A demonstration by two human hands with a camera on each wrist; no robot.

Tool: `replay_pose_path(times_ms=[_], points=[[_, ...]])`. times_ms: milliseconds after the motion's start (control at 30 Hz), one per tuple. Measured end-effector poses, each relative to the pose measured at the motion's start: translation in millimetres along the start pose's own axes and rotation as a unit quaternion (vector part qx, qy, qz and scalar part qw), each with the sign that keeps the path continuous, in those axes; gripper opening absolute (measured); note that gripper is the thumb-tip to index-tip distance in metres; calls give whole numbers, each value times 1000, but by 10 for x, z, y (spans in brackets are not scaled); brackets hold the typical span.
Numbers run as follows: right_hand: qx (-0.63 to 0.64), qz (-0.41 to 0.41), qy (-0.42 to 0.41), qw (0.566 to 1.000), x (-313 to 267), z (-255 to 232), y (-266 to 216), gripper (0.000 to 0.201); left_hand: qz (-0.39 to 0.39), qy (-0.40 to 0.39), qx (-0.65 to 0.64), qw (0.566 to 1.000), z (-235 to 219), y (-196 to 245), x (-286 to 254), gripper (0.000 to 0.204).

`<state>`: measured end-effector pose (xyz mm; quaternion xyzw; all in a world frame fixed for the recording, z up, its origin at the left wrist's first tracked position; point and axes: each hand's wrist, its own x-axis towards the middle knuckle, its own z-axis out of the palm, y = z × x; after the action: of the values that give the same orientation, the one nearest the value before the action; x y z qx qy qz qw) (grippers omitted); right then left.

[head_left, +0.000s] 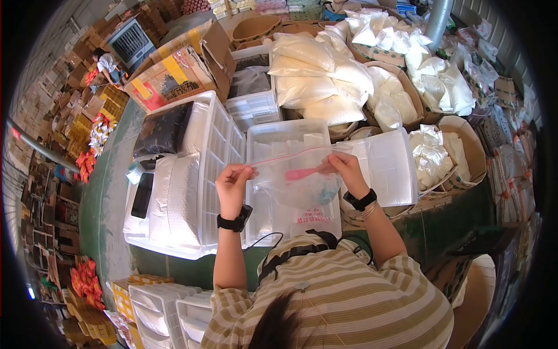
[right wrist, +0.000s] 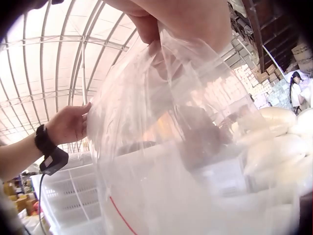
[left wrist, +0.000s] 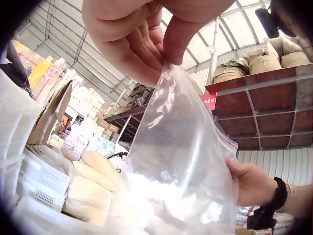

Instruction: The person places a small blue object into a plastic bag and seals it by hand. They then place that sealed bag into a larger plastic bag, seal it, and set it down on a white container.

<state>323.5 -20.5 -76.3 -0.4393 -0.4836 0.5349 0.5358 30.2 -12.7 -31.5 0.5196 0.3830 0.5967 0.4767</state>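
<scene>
Clear zip bag [head_left: 293, 177]: lower part cut off by the bottom edge in both wrist views; contents a pink and bluish smear in the head view, not identifiable.
Red print on the bag: too small to read.
Left hand [left wrist: 132, 34]: cut off by the top edge in the left wrist view.
Right hand [right wrist: 181, 19]: only the fingertips show in the right wrist view.
Red sign [left wrist: 209, 101] on the shelf: characters too small to read.
Person's head: cropped at the bottom of the head view.

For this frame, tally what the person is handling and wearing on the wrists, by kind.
Clear zip bag: 1, pinched by the left hand and the right hand
Pink item inside bag: 1
Black wrist devices: 2
Total: 4
</scene>
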Motion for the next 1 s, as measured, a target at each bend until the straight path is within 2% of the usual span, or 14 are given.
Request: replay_pose_path(times_ms=[100,400,500,700,800,900,1000], points=[[-6,-1,3,1000,-8,1,26,30,14,-14,-2,1000,-17,-22,0,4],[-26,-11,3,1000,-24,4,44,30,-16,-37,61,997,-23,-14,-16,7],[-26,-14,2,1000,-27,18,30,30,-28,-34,84,995,-17,-7,-14,6],[-22,-10,-4,1000,-36,37,11,30,-6,-28,118,993,-42,-47,-12,2],[-24,-11,-1,1000,-36,31,21,29,-23,-34,102,994,-57,-60,-13,3],[-28,-15,3,999,-28,18,45,29,-12,-56,182,982,-2,46,-22,4],[-25,-18,0,1000,-32,25,48,28,47,-93,247,963,13,67,-18,6]])
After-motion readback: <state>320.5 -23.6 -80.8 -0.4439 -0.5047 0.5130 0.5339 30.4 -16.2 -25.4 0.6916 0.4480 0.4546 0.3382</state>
